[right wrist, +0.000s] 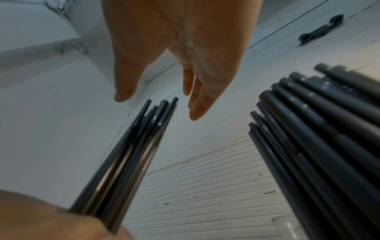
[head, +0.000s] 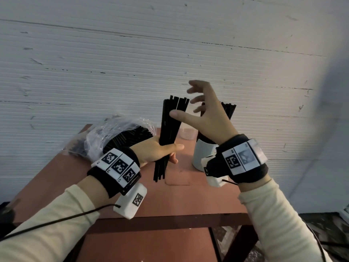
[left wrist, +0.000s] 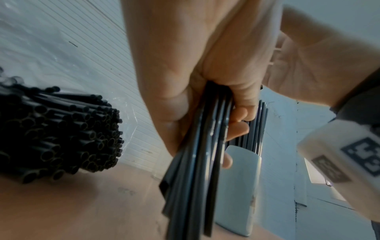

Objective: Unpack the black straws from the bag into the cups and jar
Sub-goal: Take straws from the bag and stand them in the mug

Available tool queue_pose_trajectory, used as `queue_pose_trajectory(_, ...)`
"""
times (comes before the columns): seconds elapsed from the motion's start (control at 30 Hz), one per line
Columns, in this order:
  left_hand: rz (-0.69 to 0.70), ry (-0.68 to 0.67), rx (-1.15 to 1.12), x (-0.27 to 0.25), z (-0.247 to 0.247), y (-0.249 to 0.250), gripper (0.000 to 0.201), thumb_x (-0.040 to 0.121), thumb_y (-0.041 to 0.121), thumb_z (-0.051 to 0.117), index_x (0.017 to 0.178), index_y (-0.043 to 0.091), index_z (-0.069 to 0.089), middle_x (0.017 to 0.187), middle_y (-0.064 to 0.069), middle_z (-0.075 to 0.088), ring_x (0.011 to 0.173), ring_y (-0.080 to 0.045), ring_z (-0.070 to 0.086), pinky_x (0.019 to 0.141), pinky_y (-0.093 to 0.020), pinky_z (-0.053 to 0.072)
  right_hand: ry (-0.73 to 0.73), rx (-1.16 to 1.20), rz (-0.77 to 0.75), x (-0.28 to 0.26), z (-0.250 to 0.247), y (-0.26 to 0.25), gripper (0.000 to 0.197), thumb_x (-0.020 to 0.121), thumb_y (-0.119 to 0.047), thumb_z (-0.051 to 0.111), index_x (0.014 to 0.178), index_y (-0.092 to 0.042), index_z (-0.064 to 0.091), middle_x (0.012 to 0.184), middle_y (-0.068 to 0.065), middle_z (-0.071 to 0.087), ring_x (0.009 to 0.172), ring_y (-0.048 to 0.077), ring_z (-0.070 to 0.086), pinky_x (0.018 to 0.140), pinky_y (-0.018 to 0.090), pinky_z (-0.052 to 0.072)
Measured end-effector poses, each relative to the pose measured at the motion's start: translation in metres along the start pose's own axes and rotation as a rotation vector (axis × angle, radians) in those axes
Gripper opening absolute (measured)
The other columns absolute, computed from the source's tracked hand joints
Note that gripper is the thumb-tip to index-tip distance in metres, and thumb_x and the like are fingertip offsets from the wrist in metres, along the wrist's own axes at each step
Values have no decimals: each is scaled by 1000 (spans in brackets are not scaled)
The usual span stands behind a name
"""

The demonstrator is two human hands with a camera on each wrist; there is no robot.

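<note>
My left hand [head: 160, 151] grips a bundle of black straws [head: 171, 129] upright above the table; the same bundle [left wrist: 197, 170] runs down past my curled fingers in the left wrist view. My right hand [head: 200, 108] hovers open beside the bundle's top, fingers spread, holding nothing; its fingers [right wrist: 197, 97] hang just past the straw tips [right wrist: 156, 113]. A white cup [head: 203, 154] behind my right wrist holds more black straws [head: 228, 110]. The clear plastic bag [head: 113, 135] with many straws [left wrist: 61, 129] lies at the table's back left.
A small clear cup [head: 187, 132] stands at the back of the reddish-brown table [head: 188, 195], between the held bundle and the white cup. A white ribbed wall [head: 170, 53] rises close behind the table. The table's front edge is near my wrists.
</note>
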State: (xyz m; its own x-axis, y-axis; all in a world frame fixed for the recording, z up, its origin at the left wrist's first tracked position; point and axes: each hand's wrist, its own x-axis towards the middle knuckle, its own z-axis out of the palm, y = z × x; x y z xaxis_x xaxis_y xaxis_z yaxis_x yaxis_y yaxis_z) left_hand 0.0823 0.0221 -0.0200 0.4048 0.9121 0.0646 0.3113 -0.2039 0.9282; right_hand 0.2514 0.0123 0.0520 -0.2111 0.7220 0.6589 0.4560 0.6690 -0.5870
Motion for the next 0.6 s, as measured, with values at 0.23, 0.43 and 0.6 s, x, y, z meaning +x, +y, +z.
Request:
queue_pose_trajectory(0.23, 69, -369, 154, -13, 16, 32, 36, 95, 18, 60, 59, 16, 61, 69, -9, 63, 79, -22, 71, 76, -23, 54, -553, 91, 79, -16, -2, 3, 25, 81, -28, 76, 100, -14, 68, 77, -12, 66, 76, 2, 63, 71, 16, 47)
queue_pose_trajectory(0.43, 87, -232, 145, 7, 26, 29, 33, 80, 35, 76, 108, 24, 62, 98, 3, 70, 91, -6, 66, 83, -22, 52, -302, 63, 63, -12, -29, 6, 17, 88, -13, 67, 77, -1, 62, 67, 2, 61, 61, 3, 59, 60, 14, 46)
queue_pose_trajectory(0.6, 12, 20, 136, 46, 30, 22, 108, 61, 35, 89, 145, 31, 21, 132, 8, 46, 121, -8, 46, 100, -29, 41, 5, 64, 77, 7, -78, 10, 14, 87, -8, 66, 77, 1, 61, 55, -16, 56, 52, -2, 53, 51, 7, 38)
